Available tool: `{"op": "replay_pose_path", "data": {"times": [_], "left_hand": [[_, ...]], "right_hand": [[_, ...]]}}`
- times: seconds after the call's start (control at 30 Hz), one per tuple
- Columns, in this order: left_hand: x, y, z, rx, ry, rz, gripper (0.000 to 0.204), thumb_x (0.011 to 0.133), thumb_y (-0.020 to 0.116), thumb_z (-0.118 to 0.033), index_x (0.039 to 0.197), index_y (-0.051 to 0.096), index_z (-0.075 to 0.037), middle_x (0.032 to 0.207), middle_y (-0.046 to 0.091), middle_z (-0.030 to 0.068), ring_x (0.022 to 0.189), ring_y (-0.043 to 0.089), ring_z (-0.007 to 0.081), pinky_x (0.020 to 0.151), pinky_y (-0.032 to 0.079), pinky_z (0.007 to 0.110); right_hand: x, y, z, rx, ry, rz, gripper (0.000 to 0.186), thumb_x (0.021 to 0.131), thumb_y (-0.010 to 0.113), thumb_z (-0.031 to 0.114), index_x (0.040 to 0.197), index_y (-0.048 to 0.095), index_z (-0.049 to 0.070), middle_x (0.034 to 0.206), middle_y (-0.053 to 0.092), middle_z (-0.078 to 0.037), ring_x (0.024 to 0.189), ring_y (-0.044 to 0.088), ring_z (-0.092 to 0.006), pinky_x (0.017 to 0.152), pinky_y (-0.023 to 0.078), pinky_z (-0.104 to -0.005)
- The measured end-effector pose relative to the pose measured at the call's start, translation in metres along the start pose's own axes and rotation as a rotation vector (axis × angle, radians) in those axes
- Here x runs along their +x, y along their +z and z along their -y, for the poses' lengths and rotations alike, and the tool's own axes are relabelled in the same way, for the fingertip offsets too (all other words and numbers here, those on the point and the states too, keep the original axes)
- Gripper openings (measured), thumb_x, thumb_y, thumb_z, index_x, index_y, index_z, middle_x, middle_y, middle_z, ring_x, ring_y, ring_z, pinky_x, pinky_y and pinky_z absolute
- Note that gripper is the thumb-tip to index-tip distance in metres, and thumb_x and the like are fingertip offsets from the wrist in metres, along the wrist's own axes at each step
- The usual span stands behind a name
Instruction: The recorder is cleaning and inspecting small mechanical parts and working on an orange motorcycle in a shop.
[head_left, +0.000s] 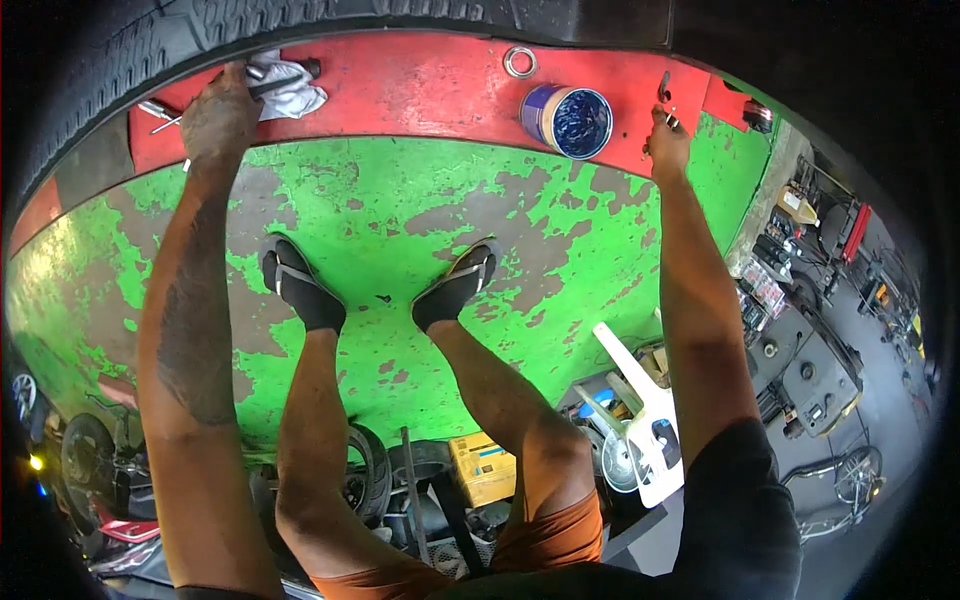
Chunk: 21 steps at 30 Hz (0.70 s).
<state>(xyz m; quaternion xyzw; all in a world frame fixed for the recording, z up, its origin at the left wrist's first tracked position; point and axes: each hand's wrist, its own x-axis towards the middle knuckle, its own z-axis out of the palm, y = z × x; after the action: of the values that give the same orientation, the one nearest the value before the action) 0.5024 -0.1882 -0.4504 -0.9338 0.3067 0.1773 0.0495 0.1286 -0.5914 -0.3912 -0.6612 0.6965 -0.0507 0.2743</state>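
Observation:
My left hand [218,116] is at the far left of the red platform, its fingers curled and mostly hidden. A thin pale tip shows below its wrist, but what it grips cannot be made out. Right beside it lies a white rag [293,96] with a dark-handled object across it. Thin metal tools stick out on the hand's other side. Over the red surface at the right, my right hand [670,148] is closed, small metallic bits showing at its fingers. Just beyond it lies a dark hooked metal piece [665,87]. A blue tub of dark blue grease [582,124] stands open left of that hand.
A metal ring [520,62] lies behind the tub. The tyre [150,60] curves over the far left. My sandalled feet stand on the chipped green floor [390,200]. Behind are a yellow box [483,468], a white chair [650,450] and bike parts; machinery [810,365] stands right.

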Motion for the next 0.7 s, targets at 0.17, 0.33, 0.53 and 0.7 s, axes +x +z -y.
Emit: {"op": "replay_pose_path", "data": {"times": [0.17, 0.33, 0.53, 0.7], "left_hand": [[-0.016, -0.022, 0.033, -0.028, 0.051, -0.034, 0.055, 0.076, 0.072, -0.031, 0.121, 0.046, -0.012, 0.1, 0.067, 0.0205, 0.092, 0.064, 0.0413, 0.076, 0.052, 0.05], [-0.127, -0.096, 0.003, -0.146, 0.1, 0.127, 0.052, 0.074, 0.075, -0.018, 0.116, 0.045, -0.016, 0.089, 0.069, 0.0163, 0.086, 0.067, 0.0375, 0.068, 0.053, 0.05], [-0.295, -0.121, -0.001, -0.511, -0.216, 0.141, 0.062, 0.064, 0.079, -0.01, 0.117, 0.048, -0.015, 0.091, 0.067, 0.0168, 0.085, 0.068, 0.0321, 0.071, 0.054, 0.042], [-0.426, -0.121, -0.033, -1.054, -0.654, -0.053, 0.056, 0.064, 0.078, -0.001, 0.112, 0.049, -0.007, 0.092, 0.066, 0.0117, 0.083, 0.064, 0.0195, 0.07, 0.052, 0.035]], "right_hand": [[-0.098, 0.021, 0.012, -0.075, -0.402, 0.204, 0.083, 0.071, 0.078, 0.053, 0.126, 0.051, -0.003, 0.057, 0.051, 0.0, 0.05, 0.05, -0.0115, 0.046, 0.043, -0.0298], [-0.136, 0.007, 0.041, -0.304, -0.59, 0.268, 0.118, 0.061, 0.083, 0.056, 0.145, 0.026, -0.004, 0.075, 0.068, -0.016, 0.072, 0.069, -0.0288, 0.063, 0.054, -0.0381], [-0.119, 0.008, 0.061, -0.697, -0.62, 0.336, 0.129, 0.057, 0.082, 0.06, 0.146, 0.014, -0.004, 0.105, 0.064, -0.029, 0.1, 0.064, -0.0412, 0.083, 0.053, -0.0459], [-0.106, 0.028, 0.038, -0.804, -0.629, 0.33, 0.124, 0.056, 0.081, 0.058, 0.145, 0.019, -0.004, 0.106, 0.065, -0.028, 0.098, 0.065, -0.0395, 0.084, 0.054, -0.0454]]}}
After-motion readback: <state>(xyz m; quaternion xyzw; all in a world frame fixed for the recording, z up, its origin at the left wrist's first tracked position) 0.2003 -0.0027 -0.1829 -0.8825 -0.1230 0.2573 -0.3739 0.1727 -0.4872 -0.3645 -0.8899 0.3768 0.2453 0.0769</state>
